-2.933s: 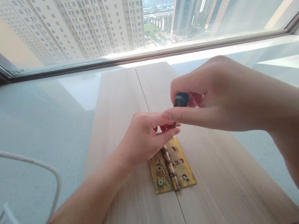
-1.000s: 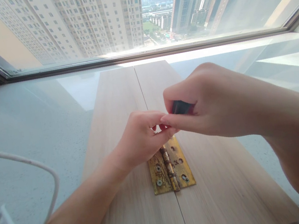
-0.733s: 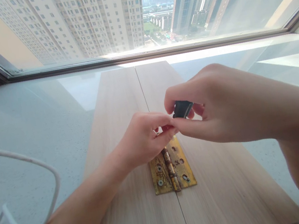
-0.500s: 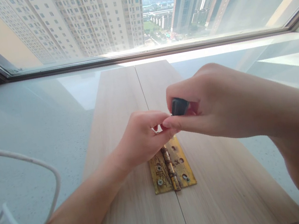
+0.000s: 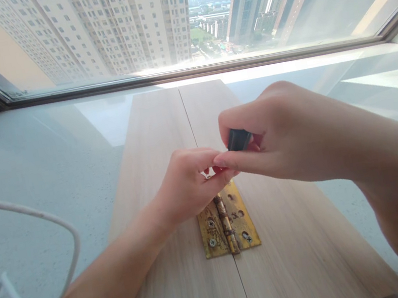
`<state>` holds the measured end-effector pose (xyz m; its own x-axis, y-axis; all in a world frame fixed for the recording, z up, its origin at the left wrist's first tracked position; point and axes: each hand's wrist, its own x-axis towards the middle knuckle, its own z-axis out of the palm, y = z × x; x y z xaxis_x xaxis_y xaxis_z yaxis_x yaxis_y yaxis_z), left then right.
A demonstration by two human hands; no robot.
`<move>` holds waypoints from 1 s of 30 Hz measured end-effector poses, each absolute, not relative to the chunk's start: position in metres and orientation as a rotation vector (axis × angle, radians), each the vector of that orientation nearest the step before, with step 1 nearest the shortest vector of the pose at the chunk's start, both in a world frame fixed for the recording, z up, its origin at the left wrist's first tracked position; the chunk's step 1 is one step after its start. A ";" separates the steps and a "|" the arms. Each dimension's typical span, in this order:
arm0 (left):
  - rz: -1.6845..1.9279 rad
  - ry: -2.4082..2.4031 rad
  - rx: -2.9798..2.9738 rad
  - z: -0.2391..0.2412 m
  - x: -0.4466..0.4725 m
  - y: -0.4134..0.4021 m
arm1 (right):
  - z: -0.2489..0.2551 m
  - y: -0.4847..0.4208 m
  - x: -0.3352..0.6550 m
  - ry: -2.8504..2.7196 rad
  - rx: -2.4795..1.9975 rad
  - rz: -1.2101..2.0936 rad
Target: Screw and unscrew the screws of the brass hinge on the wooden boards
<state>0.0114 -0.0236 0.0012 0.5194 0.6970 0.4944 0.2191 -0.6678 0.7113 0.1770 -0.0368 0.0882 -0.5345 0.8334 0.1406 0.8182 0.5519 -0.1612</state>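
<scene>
A worn, brass-coloured hinge [image 5: 249, 222] lies open over the seam between two pale wooden boards, its knuckle along the gap. Cross-head screws sit in some of its holes near the front; other holes are bare. My right hand [image 5: 280, 129] is closed round the black handle of a screwdriver [image 5: 239, 139], whose shaft is hidden by fingers. Just left of it, my left hand [image 5: 193, 181] pinches at the hinge's far end, thumb and fingers together; what lies between them is hidden. The fingertips of both hands meet above the hinge.
The wooden boards [image 5: 184, 285] rest on a pale speckled sill [image 5: 80, 154]. A white cable [image 5: 69, 233] loops at the left and passes by my left forearm. Beyond the sill stands a window frame [image 5: 186, 74], with tall buildings outside.
My right hand and the screwdriver handle have shifted very slightly up and left, the handle turning a little. My left hand and the hinge stay about where they were.
</scene>
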 end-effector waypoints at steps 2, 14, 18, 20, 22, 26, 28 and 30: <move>1.050 0.734 2.195 0.002 0.011 -0.024 | 0.089 -0.038 0.177 -2.584 -1.392 0.091; 1.033 0.736 2.195 -0.001 0.012 -0.023 | 0.089 -0.038 0.175 -2.620 -1.353 0.120; 0.999 0.751 2.217 0.000 0.011 -0.023 | 0.091 -0.041 0.178 -2.619 -1.351 0.175; 0.982 0.746 2.215 0.000 0.011 -0.023 | 0.091 -0.041 0.179 -2.629 -1.359 0.195; 0.993 0.757 2.211 0.000 0.012 -0.023 | 0.090 -0.039 0.179 -2.631 -1.367 0.197; 1.033 0.753 2.217 0.001 0.011 -0.022 | 0.087 -0.035 0.178 -2.603 -1.376 0.178; 1.020 0.731 2.229 0.002 0.011 -0.023 | 0.088 -0.035 0.178 -2.585 -1.379 0.138; 0.985 0.728 2.245 0.002 0.011 -0.023 | 0.089 -0.037 0.178 -2.577 -1.359 0.101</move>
